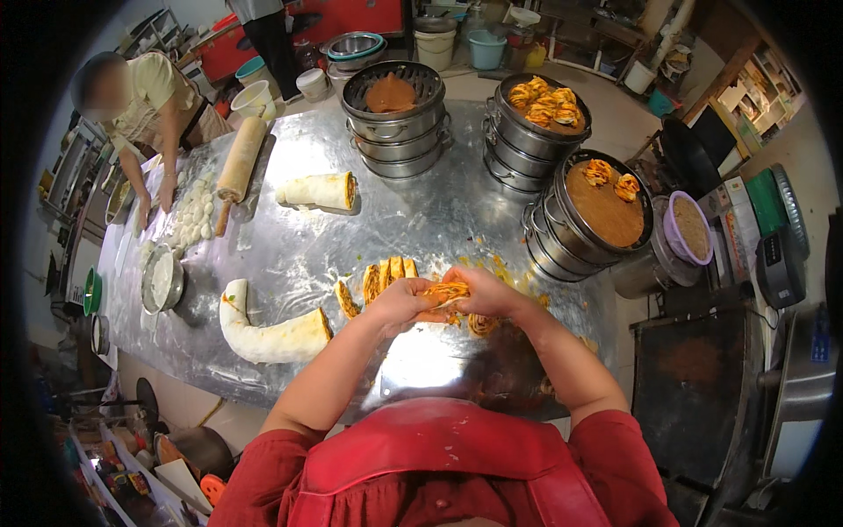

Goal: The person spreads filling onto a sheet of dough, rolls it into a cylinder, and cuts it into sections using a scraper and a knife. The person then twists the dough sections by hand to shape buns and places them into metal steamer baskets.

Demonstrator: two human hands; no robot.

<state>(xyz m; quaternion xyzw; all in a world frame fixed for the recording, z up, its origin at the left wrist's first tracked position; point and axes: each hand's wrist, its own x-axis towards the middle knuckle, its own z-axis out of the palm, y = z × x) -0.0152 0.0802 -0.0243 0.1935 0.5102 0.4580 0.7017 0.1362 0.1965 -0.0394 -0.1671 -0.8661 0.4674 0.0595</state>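
Observation:
Between them, my left hand [409, 302] and my right hand [484, 290] grip a layered piece of filled dough [448, 291], orange with filling, just above the metal table [421, 224]. Fingers of both hands cover its ends. Cut dough slices [390, 271] stand in a row beyond my left hand, and one slice [346, 300] leans apart at their left. Below my right hand lies another coiled piece [482, 325]. A long, bent roll of filled dough [276, 336] rests left of my left forearm, its cut end facing the slices.
Stacked metal steamers hold shaped rolls [548, 102] at the back right and two more [612, 179] nearer. Another steamer stack [395, 132] stands at the back. A short dough roll [317, 191], rolling pin [238, 165] and flour bowl [162, 278] lie left. A co-worker [155, 99] leans over dough pieces [191, 211].

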